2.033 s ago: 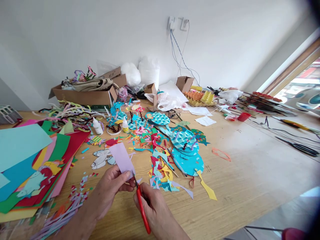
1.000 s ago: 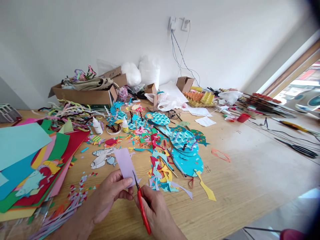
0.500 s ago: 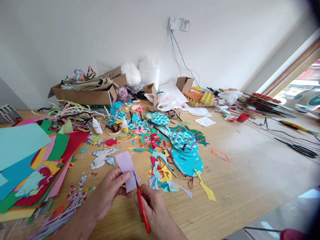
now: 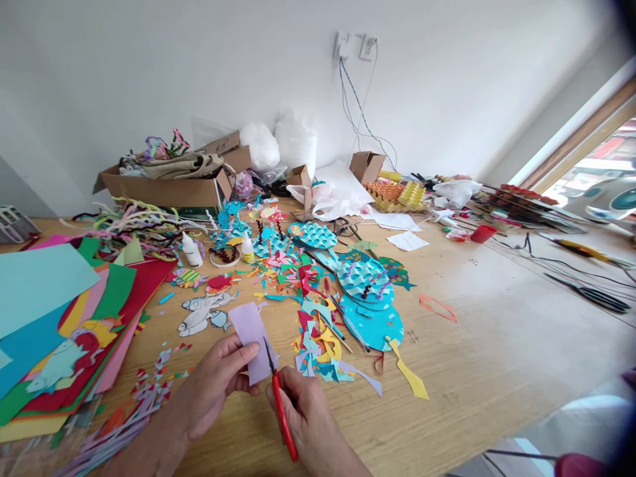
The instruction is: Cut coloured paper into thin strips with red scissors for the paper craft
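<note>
My left hand [image 4: 226,371] pinches a strip of purple paper [image 4: 248,323] between thumb and fingers, tilted above the wooden table. Red-handled scissors [image 4: 282,414] are gripped in my right hand [image 4: 305,404]. Their dark blades lie against the paper's right edge, pointing up and away from me; whether they are parted is too fine to tell. Just beyond the paper lie grey-and-white fish cutouts [image 4: 201,315]. Right of the scissors is a heap of colored paper scraps [image 4: 322,338], with a purple sliver and a yellow offcut [image 4: 410,374] near it.
Colored paper sheets [image 4: 40,285] are stacked at the left, with thin strips [image 4: 119,430] in front. Glue bottles [image 4: 191,250], pipe cleaners [image 4: 134,228] and a cardboard box [image 4: 163,189] stand farther back. Blue disc-shaped crafts [image 4: 372,321] lie right of center. Tools with cords [image 4: 591,291] are at the far right.
Almost nothing differs. The hands, purple paper and scissors keep nearly the same place, with only a tiny shift of the paper and the view.
</note>
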A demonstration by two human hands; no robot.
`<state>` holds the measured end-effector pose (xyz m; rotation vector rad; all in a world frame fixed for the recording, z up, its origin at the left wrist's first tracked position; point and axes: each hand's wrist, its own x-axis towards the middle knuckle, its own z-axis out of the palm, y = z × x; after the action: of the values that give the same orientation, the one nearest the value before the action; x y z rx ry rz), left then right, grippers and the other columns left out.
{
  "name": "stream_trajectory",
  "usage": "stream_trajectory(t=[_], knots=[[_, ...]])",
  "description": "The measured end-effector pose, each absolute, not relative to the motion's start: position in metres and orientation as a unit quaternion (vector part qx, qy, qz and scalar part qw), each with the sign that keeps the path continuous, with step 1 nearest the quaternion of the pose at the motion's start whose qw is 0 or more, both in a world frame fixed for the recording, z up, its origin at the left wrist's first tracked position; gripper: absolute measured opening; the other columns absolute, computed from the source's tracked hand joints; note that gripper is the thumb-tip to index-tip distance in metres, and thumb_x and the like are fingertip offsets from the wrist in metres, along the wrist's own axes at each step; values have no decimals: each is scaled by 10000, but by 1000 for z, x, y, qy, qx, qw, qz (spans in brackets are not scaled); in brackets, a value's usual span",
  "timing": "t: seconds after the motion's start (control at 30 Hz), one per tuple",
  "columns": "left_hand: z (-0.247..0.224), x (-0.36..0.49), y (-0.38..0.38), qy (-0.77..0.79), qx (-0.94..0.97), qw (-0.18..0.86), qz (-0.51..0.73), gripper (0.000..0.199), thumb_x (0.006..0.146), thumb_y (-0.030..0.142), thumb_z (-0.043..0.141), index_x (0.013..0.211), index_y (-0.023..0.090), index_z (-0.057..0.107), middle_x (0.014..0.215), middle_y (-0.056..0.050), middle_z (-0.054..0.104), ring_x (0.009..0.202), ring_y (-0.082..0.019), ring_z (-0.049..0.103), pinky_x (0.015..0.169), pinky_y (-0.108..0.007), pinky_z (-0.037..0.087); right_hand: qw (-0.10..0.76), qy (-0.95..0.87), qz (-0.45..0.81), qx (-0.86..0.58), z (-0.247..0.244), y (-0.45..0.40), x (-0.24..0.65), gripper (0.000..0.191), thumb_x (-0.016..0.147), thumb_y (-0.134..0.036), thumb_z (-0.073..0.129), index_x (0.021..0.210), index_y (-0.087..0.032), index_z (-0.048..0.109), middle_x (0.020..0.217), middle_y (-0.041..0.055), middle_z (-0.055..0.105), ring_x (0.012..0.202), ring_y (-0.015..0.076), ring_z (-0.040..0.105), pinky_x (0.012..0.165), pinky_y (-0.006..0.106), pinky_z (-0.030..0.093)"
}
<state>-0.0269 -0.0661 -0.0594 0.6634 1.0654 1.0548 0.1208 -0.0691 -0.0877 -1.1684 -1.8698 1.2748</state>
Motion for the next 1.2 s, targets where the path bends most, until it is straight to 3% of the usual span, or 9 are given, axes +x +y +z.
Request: stream_trajectory(t=[0.3, 0.63, 0.83, 1.2], knots=[[-65, -28, -71, 479, 274, 705, 446, 144, 701, 280, 624, 734, 140, 614, 562, 6, 594, 504, -109, 494, 460, -229, 416, 303, -698, 496, -417, -86, -65, 120, 231, 824, -195, 400, 595, -173, 424, 518, -62, 372, 477, 72, 330, 437, 172, 245], [-69, -29, -72, 475, 267, 715, 438, 127, 730, 264, 600, 736, 138, 603, 544, 12, 582, 480, -100, 487, 453, -224, 426, 309, -708, 473, -423, -87, -68, 121, 248, 828, -222, 378, 584, -176, 388, 532, -52, 371, 507, 80, 333, 462, 185, 251], [-58, -35, -68, 485, 318, 683, 445, 183, 782, 338, 529, 817, 172, 600, 699, -31, 663, 612, -157, 582, 541, -274, 462, 298, -711, 466, -434, -90, -69, 121, 269, 821, -251, 377, 567, -187, 316, 527, -57, 335, 509, 82, 290, 454, 193, 229], [-57, -24, -65, 507, 291, 668, 461, 170, 682, 320, 638, 767, 172, 642, 592, 5, 647, 519, -126, 543, 489, -228, 419, 291, -691, 491, -443, -87, -68, 119, 236, 808, -244, 370, 580, -188, 353, 525, -58, 332, 502, 88, 293, 453, 199, 231]])
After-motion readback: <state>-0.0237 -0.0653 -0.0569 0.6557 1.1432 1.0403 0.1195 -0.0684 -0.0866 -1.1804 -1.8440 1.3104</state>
